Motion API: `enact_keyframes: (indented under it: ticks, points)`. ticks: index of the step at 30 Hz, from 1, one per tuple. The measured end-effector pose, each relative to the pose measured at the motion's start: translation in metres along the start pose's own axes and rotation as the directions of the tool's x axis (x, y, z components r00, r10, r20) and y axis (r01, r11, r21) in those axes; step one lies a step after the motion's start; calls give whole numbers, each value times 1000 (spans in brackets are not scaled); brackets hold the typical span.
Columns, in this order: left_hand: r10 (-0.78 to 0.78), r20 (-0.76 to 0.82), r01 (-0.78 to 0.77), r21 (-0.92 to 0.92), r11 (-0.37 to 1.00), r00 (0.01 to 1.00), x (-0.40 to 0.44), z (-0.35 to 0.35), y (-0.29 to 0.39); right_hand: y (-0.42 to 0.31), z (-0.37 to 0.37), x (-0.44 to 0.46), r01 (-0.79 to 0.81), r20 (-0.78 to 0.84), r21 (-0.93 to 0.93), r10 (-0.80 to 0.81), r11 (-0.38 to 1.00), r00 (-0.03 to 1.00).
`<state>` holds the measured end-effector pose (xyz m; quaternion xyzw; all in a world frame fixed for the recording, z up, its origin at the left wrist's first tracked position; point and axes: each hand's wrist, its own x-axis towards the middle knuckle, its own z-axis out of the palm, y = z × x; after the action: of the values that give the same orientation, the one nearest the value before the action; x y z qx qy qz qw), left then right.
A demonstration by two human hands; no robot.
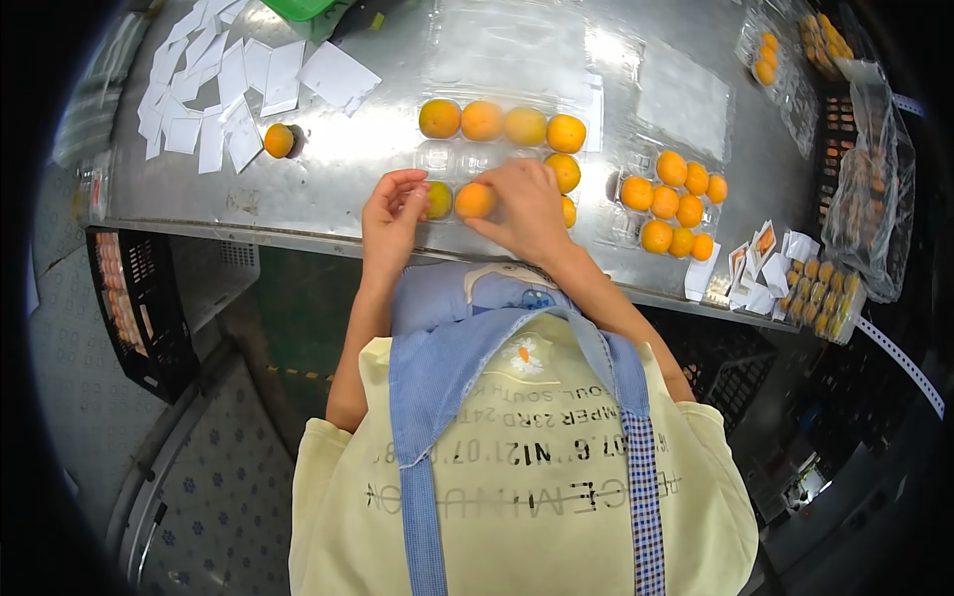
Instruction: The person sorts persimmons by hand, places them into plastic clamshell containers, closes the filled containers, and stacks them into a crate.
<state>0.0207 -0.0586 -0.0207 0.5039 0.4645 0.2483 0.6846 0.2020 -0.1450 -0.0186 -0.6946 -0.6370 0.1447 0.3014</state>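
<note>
A clear plastic tray (435, 157) lies near the metal table's front edge. Its far row holds several oranges (481, 120), and others stand down its right side. My left hand (396, 214) has its thumb and fingers around a greenish orange (438, 201) at the tray's near left corner. Beside it, my right hand (522, 211) is closed on an orange (475, 201) in the near row. The back of that hand hides part of the tray's middle.
White cards (234, 74) and a single orange (278, 140) lie at the left. A second tray of oranges (664, 203) is at the right, near packed boxes (821, 296) and more cards (760, 268). A green container (298, 8) stands at the far edge.
</note>
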Motion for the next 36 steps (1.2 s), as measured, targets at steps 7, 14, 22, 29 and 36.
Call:
enact_keyframes:
  ticks: [7,14,22,29,36]
  points:
    - [102,365,-110,1,994,925,-13,27,37,-5,-23,-4,-466,291,681,375,565,880]
    - [49,391,48,-233,971,919,-9,34,31,4,-40,-10,-596,432,725,445,346,784]
    - [-44,415,205,-352,913,909,-11,33,24,-6,-44,-9,-421,246,783,392,458,886]
    - [-79,439,284,-423,861,895,-10,32,17,-19,-45,1,-43,39,523,26,852,999]
    - [-125,410,275,-331,903,903,-10,38,14,-19,-39,-2,8,-59,386,16,922,998]
